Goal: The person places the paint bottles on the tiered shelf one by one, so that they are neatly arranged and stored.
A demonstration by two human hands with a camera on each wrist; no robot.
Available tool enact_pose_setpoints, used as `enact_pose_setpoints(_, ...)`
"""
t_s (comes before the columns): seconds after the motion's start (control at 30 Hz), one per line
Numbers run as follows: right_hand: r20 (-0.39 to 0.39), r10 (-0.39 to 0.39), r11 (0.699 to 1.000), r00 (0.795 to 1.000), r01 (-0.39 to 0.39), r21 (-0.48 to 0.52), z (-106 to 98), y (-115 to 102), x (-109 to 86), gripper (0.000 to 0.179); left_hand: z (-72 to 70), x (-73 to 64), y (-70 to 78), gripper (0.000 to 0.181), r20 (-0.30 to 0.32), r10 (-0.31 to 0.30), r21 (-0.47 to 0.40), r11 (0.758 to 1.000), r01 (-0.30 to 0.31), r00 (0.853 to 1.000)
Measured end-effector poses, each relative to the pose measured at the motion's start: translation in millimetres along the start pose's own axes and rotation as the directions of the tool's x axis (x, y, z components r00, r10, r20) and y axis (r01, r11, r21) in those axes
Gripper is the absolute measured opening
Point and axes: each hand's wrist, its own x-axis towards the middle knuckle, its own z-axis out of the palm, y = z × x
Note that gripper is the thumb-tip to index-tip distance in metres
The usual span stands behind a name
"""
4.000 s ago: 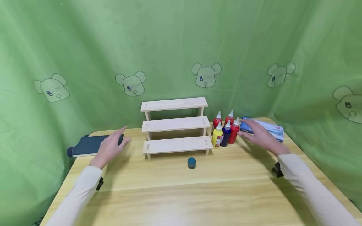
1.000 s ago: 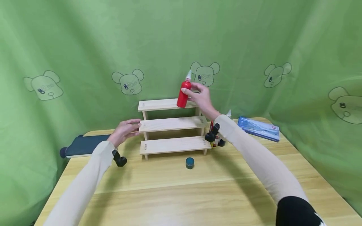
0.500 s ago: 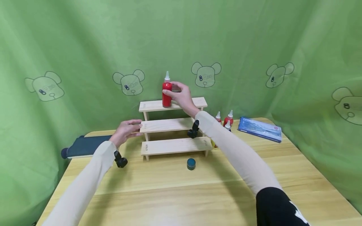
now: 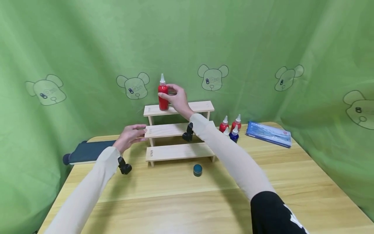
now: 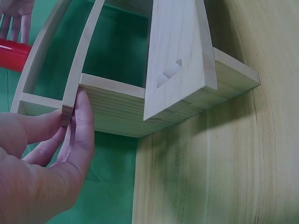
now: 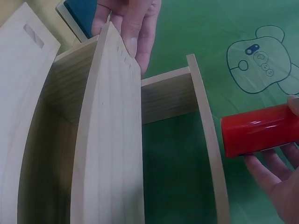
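Note:
My right hand (image 4: 180, 101) holds a red squeeze bottle (image 4: 163, 99) with a white pointed nozzle, thumb on one side and fingers on the other. The bottle stands upright at the left part of the top board of a three-step wooden shelf (image 4: 178, 151). Its base (image 6: 229, 136) is right by that board in the right wrist view. My left hand (image 4: 128, 137) pinches the left end of the middle board (image 5: 74, 93) between thumb and fingers. Several more bottles, among them a red bottle (image 4: 236, 124) and a blue bottle (image 4: 234, 136), stand right of the shelf, partly behind my right sleeve.
A small jar with a teal lid (image 4: 197, 170) sits on the wooden table (image 4: 175, 208) before the shelf. A blue flat box (image 4: 268, 134) lies at the back right, a dark blue book-like item (image 4: 90, 151) at the left. A green curtain (image 4: 175, 42) hangs behind.
My right hand has taken a red bottle from the group at the right and carried it left to the top board. My left hand has moved from near the dark blue item to the middle board.

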Motion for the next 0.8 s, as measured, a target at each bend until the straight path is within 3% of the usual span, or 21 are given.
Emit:
enact_pose_setpoints(0.43, -0.029, -0.053, 0.995, 0.998, 0.051, -0.084, 15.4, 8.2, -4.3, 0.045, 2.9, 0.7, -0.7, 0.050, -0.017, 0.020, 0.020, 1.000, -0.019, 1.000)
enact_pose_setpoints(0.63, -0.039, -0.036, 0.994, 0.999, 0.032, -0.106, 14.2, 5.0, -9.4, 0.048, 5.9, 2.2, -1.1, 0.049, -0.025, 0.025, 0.036, 0.999, -0.024, 0.999)
enact_pose_setpoints(0.8, 0.010, 0.013, 0.990, 1.000, -0.012, -0.138, 10.3, 6.9, -14.8, 0.055, 6.4, 2.3, -0.8, 0.049, -0.042, 0.025, 0.044, 0.999, -0.023, 0.999)
